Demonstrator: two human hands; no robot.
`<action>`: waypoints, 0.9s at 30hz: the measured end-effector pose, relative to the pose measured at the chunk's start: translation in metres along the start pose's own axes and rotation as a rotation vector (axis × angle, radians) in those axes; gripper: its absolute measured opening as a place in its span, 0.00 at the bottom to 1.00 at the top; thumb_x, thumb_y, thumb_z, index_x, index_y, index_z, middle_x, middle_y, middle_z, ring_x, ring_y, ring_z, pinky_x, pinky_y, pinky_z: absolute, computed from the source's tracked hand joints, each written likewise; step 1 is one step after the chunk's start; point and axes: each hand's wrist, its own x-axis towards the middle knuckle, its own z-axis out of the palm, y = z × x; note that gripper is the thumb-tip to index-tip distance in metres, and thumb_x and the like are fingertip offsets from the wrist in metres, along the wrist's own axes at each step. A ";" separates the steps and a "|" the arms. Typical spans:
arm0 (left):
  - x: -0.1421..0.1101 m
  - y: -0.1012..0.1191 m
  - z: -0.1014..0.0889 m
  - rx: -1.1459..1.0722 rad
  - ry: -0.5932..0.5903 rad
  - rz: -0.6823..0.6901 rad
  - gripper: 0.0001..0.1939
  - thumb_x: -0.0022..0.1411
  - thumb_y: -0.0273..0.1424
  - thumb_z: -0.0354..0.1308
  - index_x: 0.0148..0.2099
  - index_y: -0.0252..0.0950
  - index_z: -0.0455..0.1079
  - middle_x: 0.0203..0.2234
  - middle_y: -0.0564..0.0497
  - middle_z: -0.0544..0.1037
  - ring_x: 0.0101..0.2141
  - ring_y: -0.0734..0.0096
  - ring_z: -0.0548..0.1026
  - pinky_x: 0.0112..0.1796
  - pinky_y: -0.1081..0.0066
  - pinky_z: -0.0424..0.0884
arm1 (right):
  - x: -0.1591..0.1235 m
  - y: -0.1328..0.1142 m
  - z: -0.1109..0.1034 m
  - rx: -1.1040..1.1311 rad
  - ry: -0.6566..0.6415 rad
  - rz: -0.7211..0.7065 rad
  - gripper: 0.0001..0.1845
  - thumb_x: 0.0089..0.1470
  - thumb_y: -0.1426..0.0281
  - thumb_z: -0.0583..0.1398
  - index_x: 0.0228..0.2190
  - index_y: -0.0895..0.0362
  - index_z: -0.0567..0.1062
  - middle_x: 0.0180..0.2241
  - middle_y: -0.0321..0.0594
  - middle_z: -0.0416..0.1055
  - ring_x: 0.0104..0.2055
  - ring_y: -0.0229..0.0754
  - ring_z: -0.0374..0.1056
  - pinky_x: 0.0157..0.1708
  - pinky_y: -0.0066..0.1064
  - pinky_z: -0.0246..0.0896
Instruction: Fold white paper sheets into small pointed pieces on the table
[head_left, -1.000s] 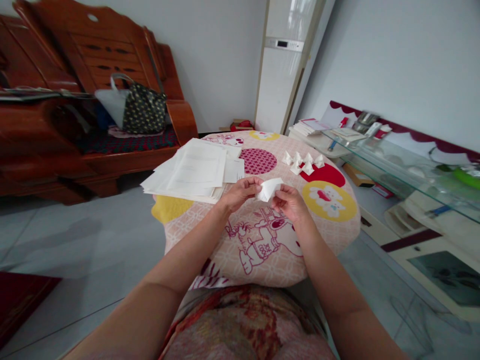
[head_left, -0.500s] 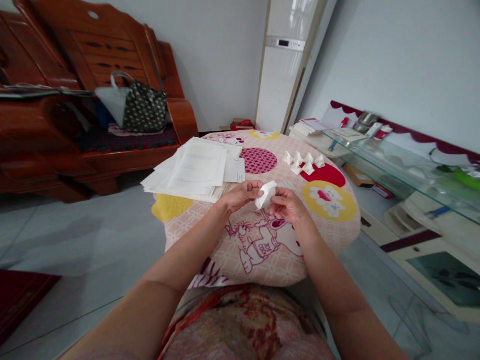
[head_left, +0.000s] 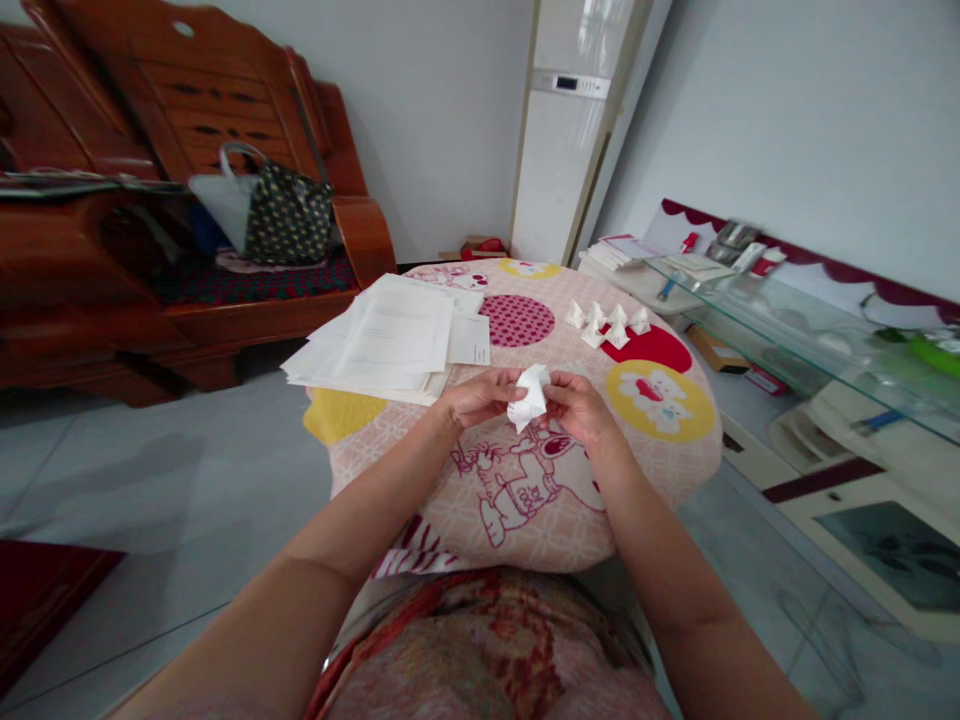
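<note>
A small piece of folded white paper (head_left: 530,396) is held between my two hands, above the near half of the table. My left hand (head_left: 486,396) pinches its left side with thumb and fingers. On its right side, my right hand (head_left: 576,406) grips it the same way. Beyond my right hand, several small pointed folded paper shapes (head_left: 616,327) stand grouped on the tablecloth. To the left of my hands lies a loose stack of white paper sheets (head_left: 390,335), some with faint print.
The round table has a pink patterned tablecloth (head_left: 555,540). At the right stands a glass-topped cabinet (head_left: 817,330) with papers and cups on it. A wooden bench (head_left: 240,100) holding a dark patterned bag (head_left: 289,215) is at the left. A tall white air conditioner (head_left: 559,150) stands behind.
The folded paper has changed shape between my fingers, with a point now hanging lower. Both hands have shifted only slightly and keep hold of it.
</note>
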 end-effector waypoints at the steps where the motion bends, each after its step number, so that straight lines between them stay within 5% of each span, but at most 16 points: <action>1: 0.000 0.000 0.000 -0.006 0.003 -0.003 0.23 0.49 0.39 0.76 0.39 0.28 0.75 0.26 0.47 0.80 0.27 0.69 0.77 0.33 0.71 0.72 | 0.000 0.000 0.001 0.008 0.004 -0.008 0.20 0.42 0.59 0.74 0.31 0.57 0.75 0.23 0.35 0.77 0.18 0.38 0.71 0.17 0.28 0.69; 16: 0.002 -0.003 -0.005 0.059 0.112 0.037 0.25 0.51 0.40 0.75 0.46 0.29 0.77 0.35 0.45 0.81 0.34 0.71 0.76 0.39 0.71 0.69 | 0.001 -0.003 -0.003 -0.100 0.136 -0.046 0.18 0.42 0.60 0.72 0.32 0.57 0.75 0.24 0.36 0.76 0.21 0.38 0.70 0.20 0.29 0.69; 27: -0.005 0.001 -0.015 0.284 0.252 -0.054 0.17 0.49 0.32 0.73 0.38 0.31 0.73 0.27 0.53 0.78 0.27 0.77 0.72 0.31 0.75 0.63 | -0.006 -0.013 -0.014 -0.294 0.166 0.040 0.14 0.39 0.66 0.69 0.31 0.58 0.77 0.23 0.37 0.77 0.19 0.36 0.69 0.18 0.25 0.64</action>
